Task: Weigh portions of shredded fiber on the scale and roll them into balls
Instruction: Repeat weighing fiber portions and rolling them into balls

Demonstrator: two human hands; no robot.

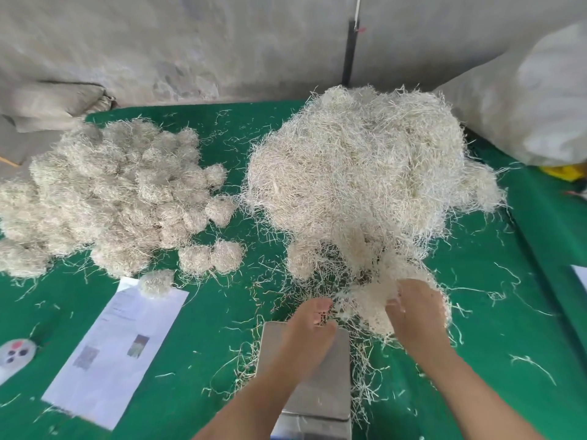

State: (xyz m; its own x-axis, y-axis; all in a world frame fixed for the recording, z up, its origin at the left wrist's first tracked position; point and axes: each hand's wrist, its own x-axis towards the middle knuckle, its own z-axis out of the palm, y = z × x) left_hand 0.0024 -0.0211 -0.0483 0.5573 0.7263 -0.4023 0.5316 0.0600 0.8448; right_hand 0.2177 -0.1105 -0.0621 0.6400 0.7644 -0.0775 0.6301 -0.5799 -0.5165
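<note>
A big heap of loose shredded fiber (362,173) lies at the centre right of the green table. A tuft of fiber (362,300) stretches from its near edge between my hands. My left hand (313,328) pinches the tuft's left end, hovering over the scale. My right hand (413,309) grips the tuft's right side, with more fiber draped behind it. The steel scale (330,392) sits at the near centre, its plate partly hidden by my left forearm. A pile of several rolled fiber balls (114,195) fills the left side.
A printed paper sheet (117,347) lies at the near left with one ball (157,282) on its top corner. A small white remote (16,354) rests at the left edge. A large white sack (536,100) stands at the right. Stray strands litter the green cloth (222,312).
</note>
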